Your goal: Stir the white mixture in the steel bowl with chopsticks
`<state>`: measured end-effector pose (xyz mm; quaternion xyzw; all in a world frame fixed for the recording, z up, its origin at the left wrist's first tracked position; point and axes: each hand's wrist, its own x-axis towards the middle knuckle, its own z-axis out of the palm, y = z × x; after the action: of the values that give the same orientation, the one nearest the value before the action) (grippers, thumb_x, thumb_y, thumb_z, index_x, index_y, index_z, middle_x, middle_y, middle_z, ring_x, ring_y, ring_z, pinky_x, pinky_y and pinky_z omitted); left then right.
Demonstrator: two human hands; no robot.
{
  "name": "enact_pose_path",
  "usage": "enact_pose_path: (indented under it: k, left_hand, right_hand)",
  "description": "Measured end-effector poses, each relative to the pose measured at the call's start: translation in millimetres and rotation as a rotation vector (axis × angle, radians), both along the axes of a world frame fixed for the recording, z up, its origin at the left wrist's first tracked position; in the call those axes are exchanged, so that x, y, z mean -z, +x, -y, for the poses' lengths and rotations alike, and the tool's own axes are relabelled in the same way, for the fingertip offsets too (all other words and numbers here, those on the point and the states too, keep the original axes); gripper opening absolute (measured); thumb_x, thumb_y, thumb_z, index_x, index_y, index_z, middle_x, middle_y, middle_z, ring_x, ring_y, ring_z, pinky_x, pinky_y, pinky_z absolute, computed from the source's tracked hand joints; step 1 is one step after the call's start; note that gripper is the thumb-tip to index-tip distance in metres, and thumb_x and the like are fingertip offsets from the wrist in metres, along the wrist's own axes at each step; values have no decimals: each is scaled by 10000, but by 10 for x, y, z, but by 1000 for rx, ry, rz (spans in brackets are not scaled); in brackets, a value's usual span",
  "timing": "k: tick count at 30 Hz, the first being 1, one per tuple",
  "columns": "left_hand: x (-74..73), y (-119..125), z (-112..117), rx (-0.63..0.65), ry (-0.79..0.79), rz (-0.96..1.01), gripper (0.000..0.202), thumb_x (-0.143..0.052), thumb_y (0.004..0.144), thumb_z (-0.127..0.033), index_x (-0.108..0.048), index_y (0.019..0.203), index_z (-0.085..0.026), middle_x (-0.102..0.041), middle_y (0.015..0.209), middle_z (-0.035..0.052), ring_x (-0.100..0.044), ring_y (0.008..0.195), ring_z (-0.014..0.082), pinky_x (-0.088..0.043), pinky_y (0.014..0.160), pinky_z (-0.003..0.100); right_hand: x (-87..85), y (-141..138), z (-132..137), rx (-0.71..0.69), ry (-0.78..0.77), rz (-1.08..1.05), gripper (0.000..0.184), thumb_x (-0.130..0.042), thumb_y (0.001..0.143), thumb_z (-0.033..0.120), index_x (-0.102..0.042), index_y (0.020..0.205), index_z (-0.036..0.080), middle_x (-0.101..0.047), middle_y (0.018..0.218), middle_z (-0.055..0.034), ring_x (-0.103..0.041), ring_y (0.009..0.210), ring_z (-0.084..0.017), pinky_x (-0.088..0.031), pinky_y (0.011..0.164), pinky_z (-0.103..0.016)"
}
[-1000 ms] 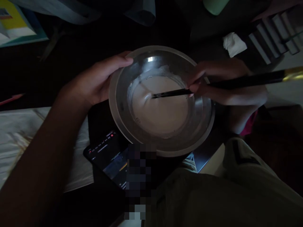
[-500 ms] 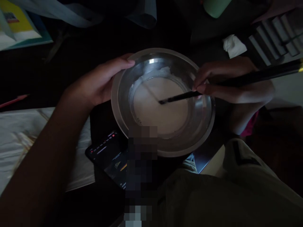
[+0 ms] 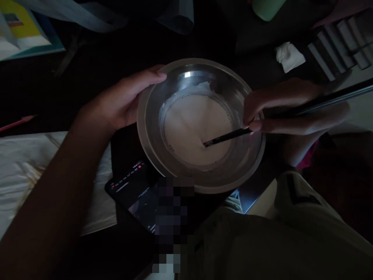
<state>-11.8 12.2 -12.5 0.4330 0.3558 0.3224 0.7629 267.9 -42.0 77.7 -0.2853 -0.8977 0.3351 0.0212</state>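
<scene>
A metal bowl [image 3: 142,116] holds a pale, milky liquid [image 3: 186,124], with whitish residue on the inner wall above it. My left hand [image 3: 128,97] grips the bowl's left side, thumb over the rim and the other fingers mostly hidden behind it. Over the right rim, my right hand [image 3: 279,105] pinches black chopsticks [image 3: 227,137]; whether there is one or two is hard to make out. Their tips dip into the liquid right of its middle, and the far ends stick out past the hand to the right.
A lit phone [image 3: 136,194] lies below the bowl, partly covered by a blurred patch. Thin sticks rest on a white sheet [image 3: 101,210] at left, near a red pencil [image 3: 17,123]. A crumpled tissue [image 3: 289,57] and a green container [image 3: 267,8] are at upper right.
My right hand has shifted slightly right and down, and the chopstick tips have moved toward the lower right in the liquid. The left hand and the bowl stay nearly in place.
</scene>
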Motion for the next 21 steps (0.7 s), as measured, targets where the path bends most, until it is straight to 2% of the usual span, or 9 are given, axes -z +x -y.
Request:
enact_pose_path:
  k: [2, 5, 8, 9, 12, 14, 15, 19, 21]
  left_hand:
    - [0, 1, 0, -5, 6, 14, 284, -451, 941, -152, -645, 1142, -99, -687, 815, -2, -643, 629, 46, -511, 610, 118]
    - [-17, 12, 6, -27, -20, 9, 291, -416, 949, -135, -631, 1135, -73, -656, 716, -19, -627, 560, 44, -501, 573, 119]
    - [-20, 16, 9, -34, -51, -19, 276, -392, 961, -126, -629, 1090, -69, -617, 643, -52, -607, 521, 21, -476, 550, 94]
    - [-13, 14, 9, -34, -46, -13, 260, -409, 959, -130, -635, 1077, -76, -625, 651, -50, -617, 539, 23, -480, 551, 91]
    - [12, 5, 5, -24, -20, 26, 227, -480, 938, -152, -656, 1073, -105, -670, 720, -29, -629, 578, 41, -506, 552, 105]
    - [15, 7, 6, -11, -7, 33, 238, -490, 933, -159, -657, 1096, -111, -693, 773, -15, -622, 574, 50, -518, 556, 122]
    - [10, 11, 8, -8, -5, 29, 249, -480, 937, -157, -653, 1109, -108, -696, 783, -11, -621, 575, 54, -519, 560, 129]
    - [-12, 24, 16, -22, -23, 19, 276, -437, 949, -134, -646, 1125, -94, -641, 684, -26, -617, 573, 60, -484, 554, 132]
    - [-4, 17, 11, -28, -24, 4, 285, -446, 952, -146, -637, 1158, -99, -644, 712, -29, -625, 610, 52, -473, 588, 129]
  right_hand:
    - [37, -69, 21, -21, 3, -18, 127, -520, 972, 275, -599, 965, 176, -659, 846, 23, -621, 781, -34, -485, 700, -146]
    - [65, -141, 57, 153, 134, 15, 165, -512, 976, 306, -603, 967, 168, -653, 881, 13, -608, 804, -38, -461, 688, -160]
    - [19, -88, 52, 302, 147, 42, 135, -517, 965, 291, -601, 948, 186, -643, 838, 30, -608, 789, -31, -452, 666, -153]
    - [-1, -61, 44, 299, 117, 44, 118, -521, 959, 279, -601, 938, 194, -642, 825, 36, -610, 779, -27, -454, 665, -147]
    - [-16, -44, 28, 111, 21, 25, 96, -536, 952, 263, -603, 920, 202, -660, 801, 42, -623, 749, -25, -473, 660, -133]
    - [15, -92, 34, 17, 16, -10, 118, -536, 959, 277, -603, 921, 189, -672, 822, 30, -628, 756, -32, -481, 665, -137]
    - [36, -119, 39, 33, 43, -21, 130, -532, 963, 283, -601, 922, 181, -672, 834, 24, -623, 759, -36, -479, 663, -145]
    - [60, -113, 27, 247, 140, 8, 118, -518, 964, 270, -591, 966, 177, -632, 859, 24, -590, 783, -33, -456, 686, -153]
    - [33, -52, -2, 202, 99, 11, 95, -518, 959, 246, -593, 965, 187, -633, 849, 28, -601, 789, -30, -461, 687, -142]
